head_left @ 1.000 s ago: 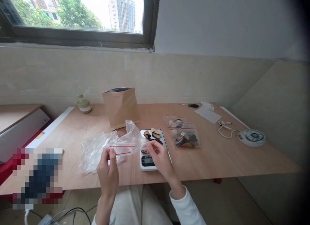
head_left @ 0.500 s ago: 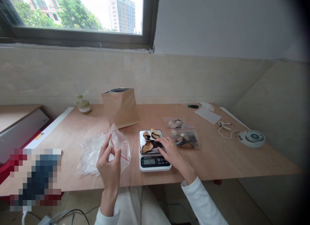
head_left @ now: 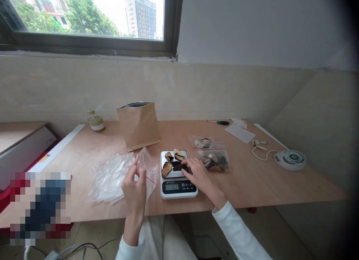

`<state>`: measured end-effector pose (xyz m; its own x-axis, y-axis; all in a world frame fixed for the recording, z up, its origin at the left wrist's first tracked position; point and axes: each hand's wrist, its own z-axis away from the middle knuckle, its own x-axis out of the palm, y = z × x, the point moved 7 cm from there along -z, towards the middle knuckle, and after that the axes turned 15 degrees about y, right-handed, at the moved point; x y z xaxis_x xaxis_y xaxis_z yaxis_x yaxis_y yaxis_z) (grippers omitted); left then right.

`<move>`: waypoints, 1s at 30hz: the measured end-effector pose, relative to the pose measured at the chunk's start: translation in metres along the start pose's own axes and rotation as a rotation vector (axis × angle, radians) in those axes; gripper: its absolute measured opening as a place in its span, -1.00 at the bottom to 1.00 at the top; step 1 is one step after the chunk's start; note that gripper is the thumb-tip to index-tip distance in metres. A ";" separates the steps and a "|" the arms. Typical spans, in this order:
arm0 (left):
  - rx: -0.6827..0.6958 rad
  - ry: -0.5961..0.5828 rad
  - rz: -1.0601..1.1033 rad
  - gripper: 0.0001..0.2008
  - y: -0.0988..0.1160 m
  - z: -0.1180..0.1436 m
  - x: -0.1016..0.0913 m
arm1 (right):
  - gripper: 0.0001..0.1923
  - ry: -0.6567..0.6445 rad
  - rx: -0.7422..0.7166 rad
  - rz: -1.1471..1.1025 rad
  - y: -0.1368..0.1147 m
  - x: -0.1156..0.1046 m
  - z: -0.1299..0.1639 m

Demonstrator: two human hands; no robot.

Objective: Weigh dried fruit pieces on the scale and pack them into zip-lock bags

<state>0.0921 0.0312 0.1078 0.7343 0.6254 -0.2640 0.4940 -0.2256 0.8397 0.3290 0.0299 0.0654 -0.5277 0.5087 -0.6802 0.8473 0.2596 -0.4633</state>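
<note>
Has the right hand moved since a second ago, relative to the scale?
Yes. The right hand left the zip bag and went right, onto the dried pieces on the scale.

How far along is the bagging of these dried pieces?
Done: two sealed bags with pieces lie right of the scale. In hand: the left hand holds an empty zip bag; the right hand touches dried pieces on the scale. Left: spare bags and the brown pouch.
</note>
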 end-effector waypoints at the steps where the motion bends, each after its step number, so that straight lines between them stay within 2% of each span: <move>1: -0.003 0.000 0.009 -0.76 0.000 0.000 0.001 | -0.89 0.008 0.005 -0.008 0.002 0.001 0.001; 4: -0.011 -0.008 0.036 -0.79 0.000 0.001 0.004 | -0.87 0.034 0.037 -0.046 0.006 -0.002 0.002; 7: -0.013 -0.012 0.058 -0.80 -0.001 0.002 0.006 | -0.87 0.098 0.077 -0.089 0.001 -0.019 -0.004; 11: -0.018 -0.033 0.072 -0.77 -0.003 0.007 0.012 | -0.86 0.214 0.076 -0.166 -0.034 -0.044 -0.023; 13: -0.007 -0.058 0.076 -0.79 -0.003 0.009 0.017 | -0.83 0.201 0.023 -0.198 -0.058 -0.045 -0.033; 15: 0.006 -0.083 0.087 -0.81 -0.002 0.010 0.020 | -0.76 0.150 -0.030 -0.215 -0.076 -0.039 -0.039; 17: 0.003 -0.096 0.092 -0.80 -0.003 0.010 0.021 | -0.70 0.123 -0.030 -0.217 -0.079 -0.030 -0.040; 21: -0.073 -0.094 0.097 -0.65 -0.013 0.009 0.020 | -0.81 0.138 0.073 -0.067 -0.054 -0.006 -0.026; 23: -0.110 -0.090 0.129 -0.58 -0.018 0.010 0.020 | -0.84 0.117 0.079 0.056 -0.045 0.008 -0.017; 26: -0.128 -0.069 0.200 -0.57 -0.018 0.011 0.019 | -0.82 0.122 0.075 0.184 -0.042 0.021 -0.009; 30: -0.182 -0.053 0.256 -0.55 -0.020 0.014 0.019 | -0.92 0.134 0.117 0.169 -0.045 0.028 -0.009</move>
<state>0.1026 0.0368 0.0789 0.8496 0.5246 -0.0537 0.2021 -0.2299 0.9520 0.2763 0.0396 0.0724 -0.3601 0.6432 -0.6757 0.9060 0.0686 -0.4176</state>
